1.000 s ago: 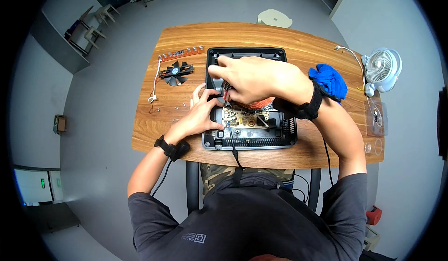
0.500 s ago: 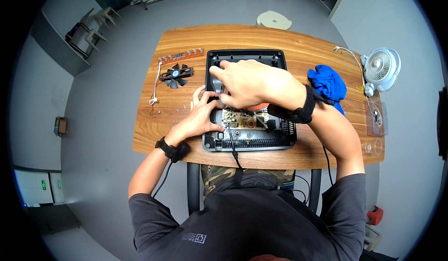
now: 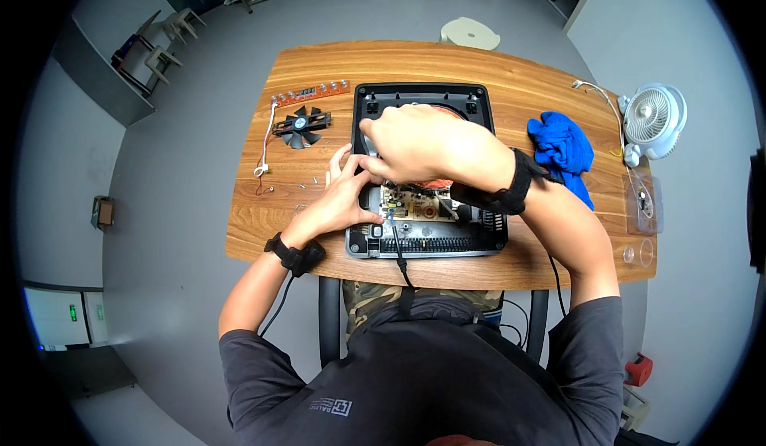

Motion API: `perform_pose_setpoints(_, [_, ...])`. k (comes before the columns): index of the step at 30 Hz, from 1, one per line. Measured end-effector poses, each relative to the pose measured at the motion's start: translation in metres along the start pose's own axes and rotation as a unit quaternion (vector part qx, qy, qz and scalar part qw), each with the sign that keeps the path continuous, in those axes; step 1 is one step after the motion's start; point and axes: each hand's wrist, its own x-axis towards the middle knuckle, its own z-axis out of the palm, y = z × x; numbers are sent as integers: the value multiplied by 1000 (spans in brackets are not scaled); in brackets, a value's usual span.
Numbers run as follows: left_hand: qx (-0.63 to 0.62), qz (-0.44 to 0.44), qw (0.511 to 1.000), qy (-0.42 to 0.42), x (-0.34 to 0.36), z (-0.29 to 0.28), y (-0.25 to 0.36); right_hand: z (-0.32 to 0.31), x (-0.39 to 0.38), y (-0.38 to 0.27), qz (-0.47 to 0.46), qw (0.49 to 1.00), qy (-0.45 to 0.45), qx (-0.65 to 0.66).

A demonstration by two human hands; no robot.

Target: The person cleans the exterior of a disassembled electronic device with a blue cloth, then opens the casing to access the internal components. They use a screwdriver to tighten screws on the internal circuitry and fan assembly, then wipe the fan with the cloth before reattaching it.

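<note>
An opened black appliance housing (image 3: 431, 248), which looks like an induction cooker base, lies on the table in front of me. Inside are a tan circuit board (image 3: 411, 204) and a reddish coil (image 3: 437, 184), partly covered by my right hand. My left hand (image 3: 349, 196) rests at the housing's left side, thumb and forefinger spread apart, thumb beside the board's left edge. Over the upper left of the housing, my right hand (image 3: 415, 143) is bent with curled fingers; whatever it grips is hidden beneath it. Their fingertips come close together.
Left of the housing lie a black fan (image 3: 300, 128), a strip circuit board (image 3: 311, 93) with a white cable (image 3: 266, 147), and several small screws (image 3: 303, 185). To the right are a blue cloth (image 3: 560, 147), a small white fan (image 3: 654, 115) and a clear plastic tray (image 3: 645, 219).
My right hand has shifted and turned slightly, with its forefinger tucked in more and more of the coil showing above it. My left hand stays in place.
</note>
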Motion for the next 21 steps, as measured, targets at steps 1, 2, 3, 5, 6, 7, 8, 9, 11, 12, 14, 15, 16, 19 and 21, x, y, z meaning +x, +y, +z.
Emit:
perform_pose_setpoints(1, [1,-1,1000,0,0,0,0,1,-3,2,-22,999,26,-4])
perform_pose_setpoints(2, [3,-7,1000,-13,0,-1,0,2,-9,6,-45,998,53,-9])
perform_pose_setpoints(3, [3,-12,1000,-26,0,-3,1,0,-13,6,-66,995,78,-13])
perform_pose_setpoints(5, [-4,-13,1000,-24,0,-3,2,-10,-14,6,-82,997,-4,8])
perform_pose_setpoints(6, [-10,-10,1000,-9,0,-3,4,-7,-12,8,-89,996,-16,19])
perform_pose_setpoints(7, [-17,-7,1000,6,1,-3,5,-3,-9,9,-96,995,-29,31])
perform_pose_setpoints(8, [-15,-9,1000,4,1,-3,6,5,-6,10,-100,994,6,40])
perform_pose_setpoints(9, [-13,-13,1000,3,1,-2,5,5,-4,8,-90,995,0,44])
perform_pose_setpoints(11, [-11,-11,1000,3,1,-1,4,4,1,7,-70,996,-12,50])
perform_pose_setpoints(12, [-11,-6,1000,3,0,-1,3,6,2,7,-66,997,-2,35])
perform_pose_setpoints(14, [-9,-2,1000,4,-1,0,0,9,3,6,-59,998,19,4])
perform_pose_setpoints(15, [-9,-2,1000,4,-1,0,0,7,3,6,-44,999,7,0])
perform_pose_setpoints(16, [-9,-1,1000,4,-1,0,0,6,4,4,-30,1000,-5,-4])
perform_pose_setpoints(19, [-27,-4,1000,14,-1,-1,5,1,-8,7,-60,998,27,-8])
perform_pose_setpoints(21, [-11,-15,1000,-16,1,-3,4,-4,-13,7,-86,996,13,3])
